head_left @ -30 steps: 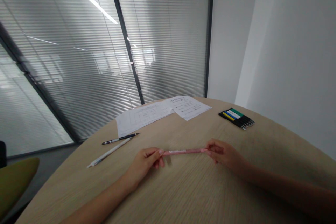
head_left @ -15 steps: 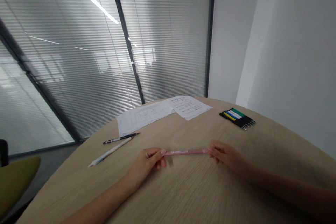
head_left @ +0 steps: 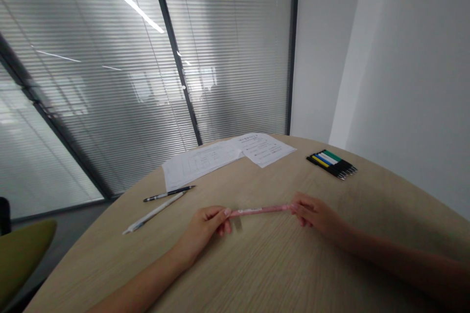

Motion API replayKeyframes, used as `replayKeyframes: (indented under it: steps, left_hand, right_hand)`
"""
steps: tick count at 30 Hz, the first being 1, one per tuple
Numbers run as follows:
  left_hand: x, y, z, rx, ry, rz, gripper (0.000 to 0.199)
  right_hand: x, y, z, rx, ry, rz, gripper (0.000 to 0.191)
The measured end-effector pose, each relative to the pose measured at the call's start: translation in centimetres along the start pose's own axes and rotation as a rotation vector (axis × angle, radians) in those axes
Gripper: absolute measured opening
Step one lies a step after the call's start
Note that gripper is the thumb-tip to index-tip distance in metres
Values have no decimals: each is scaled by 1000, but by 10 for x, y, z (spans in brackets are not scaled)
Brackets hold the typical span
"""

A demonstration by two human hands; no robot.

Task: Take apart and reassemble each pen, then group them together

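A slim pink pen-shaped stick [head_left: 261,210] with white marking is stretched between my two hands, just above the table. My left hand [head_left: 211,222] pinches its left end between thumb and fingers. At the opposite end, my right hand [head_left: 310,211] is closed on the tip, which the fingers hide. The stick tilts slightly, its right end higher in the picture. To the left of my left hand lie a long white pen-like stick [head_left: 154,212] and a black pen [head_left: 169,193], close together.
The round wooden table [head_left: 257,264] carries overlapping printed sheets [head_left: 205,161] at its far side. Several pens with coloured barrels [head_left: 331,164] lie in a row at the back right. A green chair [head_left: 25,254] stands at the left, beyond the table's edge.
My right hand has risen slightly, lifting the right end of the pink stick a little. My left hand stays almost in place, and both grips are unchanged.
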State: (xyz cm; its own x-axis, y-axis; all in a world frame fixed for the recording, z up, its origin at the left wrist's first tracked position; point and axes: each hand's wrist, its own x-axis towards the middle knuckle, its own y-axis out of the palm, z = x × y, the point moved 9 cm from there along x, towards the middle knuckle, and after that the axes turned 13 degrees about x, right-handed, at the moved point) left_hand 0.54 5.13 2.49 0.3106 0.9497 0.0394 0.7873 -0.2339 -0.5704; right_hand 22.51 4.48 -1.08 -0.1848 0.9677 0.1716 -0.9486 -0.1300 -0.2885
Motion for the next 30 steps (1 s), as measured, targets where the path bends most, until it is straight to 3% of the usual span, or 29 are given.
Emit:
replayKeyframes:
  steps: [4, 6, 13, 21, 30]
  left_hand:
    - [0, 0, 2, -1, -21, -10, 34]
    - [0, 0, 3, -3, -27, -14, 34]
    - [1, 1, 3, 14, -18, 12, 34]
    - [2, -3, 9, -40, -62, -32, 34]
    - [5, -7, 13, -197, -82, -74, 31]
  right_hand:
    - [1, 4, -3, 127, 35, 7, 14]
    - [2, 5, -2, 182, 29, -1, 19]
    - [3, -1, -12, 71, 41, -2, 21]
    - [3, 1, -10, 272, 79, -40, 20]
    - [3, -15, -9, 248, 21, -152, 24]
